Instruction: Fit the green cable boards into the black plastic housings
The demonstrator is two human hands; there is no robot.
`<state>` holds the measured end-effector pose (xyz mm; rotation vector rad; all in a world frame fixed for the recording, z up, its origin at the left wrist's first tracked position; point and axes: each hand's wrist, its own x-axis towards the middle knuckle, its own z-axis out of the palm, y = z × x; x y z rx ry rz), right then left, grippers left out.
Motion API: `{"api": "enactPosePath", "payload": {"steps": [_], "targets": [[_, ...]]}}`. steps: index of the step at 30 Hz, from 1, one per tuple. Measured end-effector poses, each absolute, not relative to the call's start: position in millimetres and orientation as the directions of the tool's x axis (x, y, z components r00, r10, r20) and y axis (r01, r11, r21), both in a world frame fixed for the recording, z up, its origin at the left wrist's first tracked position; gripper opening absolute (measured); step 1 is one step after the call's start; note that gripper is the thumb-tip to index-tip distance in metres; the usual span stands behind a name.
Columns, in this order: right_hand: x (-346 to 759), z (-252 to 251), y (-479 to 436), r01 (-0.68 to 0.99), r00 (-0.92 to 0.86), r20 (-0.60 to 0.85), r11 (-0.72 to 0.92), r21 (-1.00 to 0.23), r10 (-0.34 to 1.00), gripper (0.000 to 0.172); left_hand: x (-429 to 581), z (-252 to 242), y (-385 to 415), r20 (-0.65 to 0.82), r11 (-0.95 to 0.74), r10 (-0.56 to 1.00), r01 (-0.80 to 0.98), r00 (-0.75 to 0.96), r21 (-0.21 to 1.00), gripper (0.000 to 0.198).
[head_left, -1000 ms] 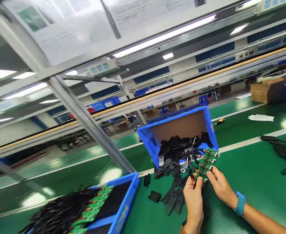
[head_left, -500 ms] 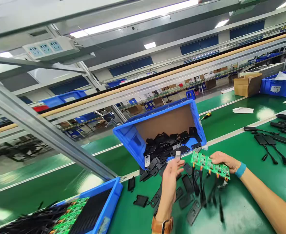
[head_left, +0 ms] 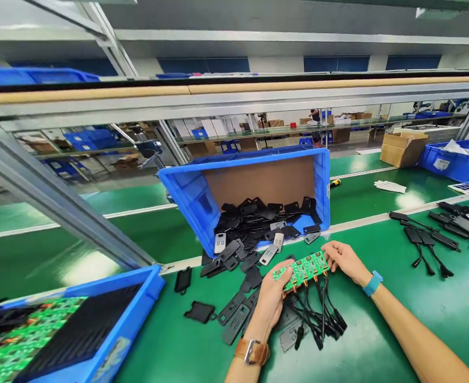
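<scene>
A strip of green circuit boards (head_left: 306,270) is held above the bench, several black cables (head_left: 322,314) with plugs hanging from its lower edge. My left hand (head_left: 274,293) grips its left end, thumb on top. At the opposite end, my right hand (head_left: 344,260) has its fingers closed on the strip's corner; the fingertips are partly hidden. Flat black plastic cases (head_left: 234,308) lie loose on the bench beside and below my left hand. Behind the strip, a blue bin (head_left: 326,191) tipped on its side holds a heap of black case parts (head_left: 254,218), some spilling out.
Another blue bin (head_left: 118,340) at lower left contains more green boards and black parts. Cabled black units (head_left: 420,239) lie at right. Farther back are a white glove (head_left: 391,186), a cardboard box (head_left: 402,150) and a screwdriver (head_left: 335,183). A metal post (head_left: 70,197) slants at left.
My left hand, apart from the strip before, now grips its left end. My right hand has moved from the strip's top edge to its right end. The view has levelled.
</scene>
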<state>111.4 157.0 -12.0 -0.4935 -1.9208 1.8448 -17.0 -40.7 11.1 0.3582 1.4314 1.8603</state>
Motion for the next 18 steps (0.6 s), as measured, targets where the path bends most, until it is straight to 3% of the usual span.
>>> {"api": "enactPosePath", "payload": {"steps": [9, 18], "targets": [[109, -13, 130, -0.062, -0.678, 0.329, 0.395, -0.917, 0.658, 0.038, -14, 12, -40, -0.203, -0.144, 0.662, -0.388, -0.721, 0.910, 0.051], [111, -9, 123, -0.035, -0.550, 0.548, 0.638, -0.769, 0.630, 0.027, -11, 3, -35, -0.123, -0.189, 0.690, -0.341, -0.714, 0.921, 0.047]]}}
